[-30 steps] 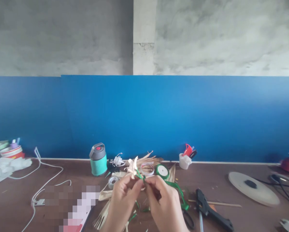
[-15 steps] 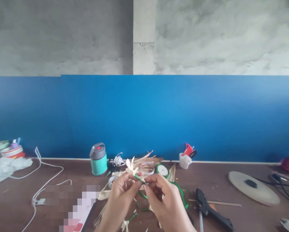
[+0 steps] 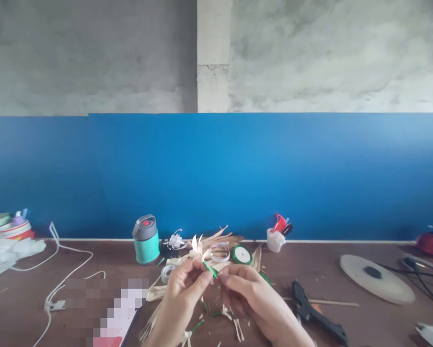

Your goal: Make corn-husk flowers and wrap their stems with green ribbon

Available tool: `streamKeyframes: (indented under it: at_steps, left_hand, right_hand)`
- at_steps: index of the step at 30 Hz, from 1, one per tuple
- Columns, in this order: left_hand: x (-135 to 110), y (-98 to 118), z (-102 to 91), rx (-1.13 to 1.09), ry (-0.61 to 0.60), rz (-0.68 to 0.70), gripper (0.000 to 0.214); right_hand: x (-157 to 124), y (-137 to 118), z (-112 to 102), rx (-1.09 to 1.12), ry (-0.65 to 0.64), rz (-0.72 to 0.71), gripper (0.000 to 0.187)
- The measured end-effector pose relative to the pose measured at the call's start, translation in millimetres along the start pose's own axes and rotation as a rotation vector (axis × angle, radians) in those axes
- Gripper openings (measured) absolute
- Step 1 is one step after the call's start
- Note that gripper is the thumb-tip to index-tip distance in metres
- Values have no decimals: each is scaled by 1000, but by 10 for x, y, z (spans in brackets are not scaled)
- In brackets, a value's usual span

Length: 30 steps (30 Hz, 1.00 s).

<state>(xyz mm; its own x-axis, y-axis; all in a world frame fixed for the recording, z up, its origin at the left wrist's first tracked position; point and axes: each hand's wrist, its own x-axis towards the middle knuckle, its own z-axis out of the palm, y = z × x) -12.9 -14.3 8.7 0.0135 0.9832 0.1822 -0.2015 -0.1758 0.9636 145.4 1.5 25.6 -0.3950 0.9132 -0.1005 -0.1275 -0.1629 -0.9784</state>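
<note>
My left hand (image 3: 187,284) is closed, thumb and fingers pinching a small handmade flower just under its head. The flower (image 3: 199,250) has pale cream petals pointing up and a green-wrapped stem (image 3: 209,269) slanting down to the right. At the lower end of that stem, my right hand (image 3: 243,286) has thumb and forefinger pressed together; what exactly lies between those fingertips is hidden. Behind the hands stands a green ribbon spool (image 3: 242,255), with a clear tape ring (image 3: 220,252) beside it. Cream and green scraps (image 3: 226,313) are scattered on the table below.
Dried husk strips (image 3: 220,236) lie behind the hands. A teal flask (image 3: 146,241) stands at left, a white cup of pens (image 3: 275,240) at the back. A black glue gun (image 3: 316,313), a round lid (image 3: 377,279) and cables are to the right. A white cord (image 3: 66,270) runs at left.
My right hand has turned and shifted slightly right and down, its fingers now more closed together. More of the green stem shows between the hands. The green ribbon beside my right hand is mostly covered.
</note>
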Motion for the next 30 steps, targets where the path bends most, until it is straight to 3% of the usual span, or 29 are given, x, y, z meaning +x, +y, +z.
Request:
streamKeyframes:
  at_steps: [5,10,17,22,26,30]
  left_hand:
    - [9,14,-8,-8,-24,18,24]
    - [17,-22,-23,-7,-27,2,24]
    - [12,48,9,3,-26,-37,27]
    - [5,25,31,-154,22,-105,25]
    - [-8,44,85,-269,115,-184,26]
    - [-27,153,158,-290,149,-166,27]
  right_hand:
    - [28,11,-2,136,-90,51,26]
    - [30,-3,44,245,-87,55,26]
    - [-29,-28,93,238,39,-27,26]
    - [-26,-20,145,209,65,-123,31]
    - [-26,20,193,21,138,-287,26]
    - [-54,83,222,-392,309,-523,14]
